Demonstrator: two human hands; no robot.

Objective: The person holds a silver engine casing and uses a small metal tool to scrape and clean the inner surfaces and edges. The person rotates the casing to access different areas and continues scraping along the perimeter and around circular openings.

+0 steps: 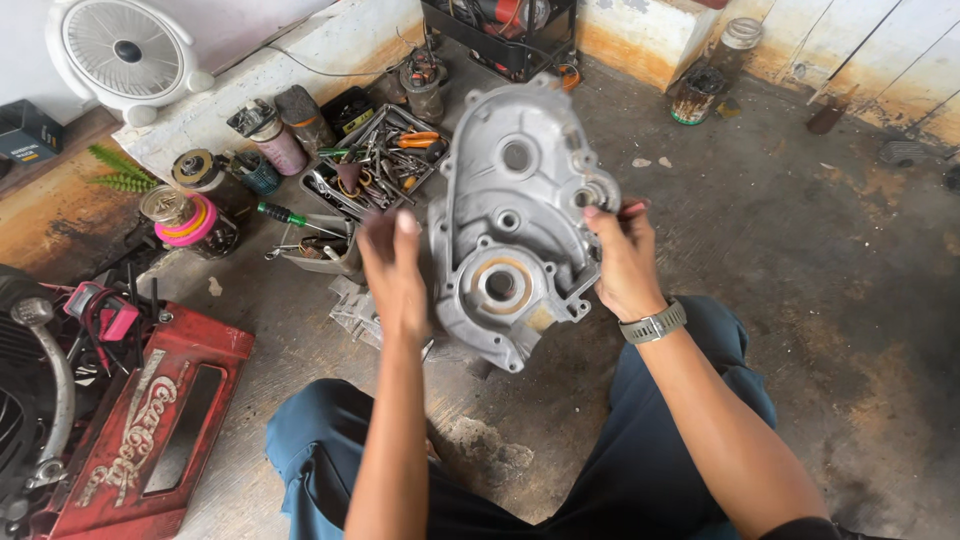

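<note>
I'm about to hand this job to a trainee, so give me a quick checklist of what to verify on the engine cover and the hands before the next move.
1. Right hand grips the grey metal engine cover at its right edge: ok.
2. Left hand has a firm hold: cannot tell; it is blurred at the cover's left edge.
3. Cover held upright, inner face toward the camera: ok.
4. Cover's lower end supported on the concrete floor: cannot tell.
5. Tools within reach: ok; a tray of tools and a green-handled screwdriver lie left of the cover.
6. Small red item at the right fingertips identified: cannot tell.
</note>
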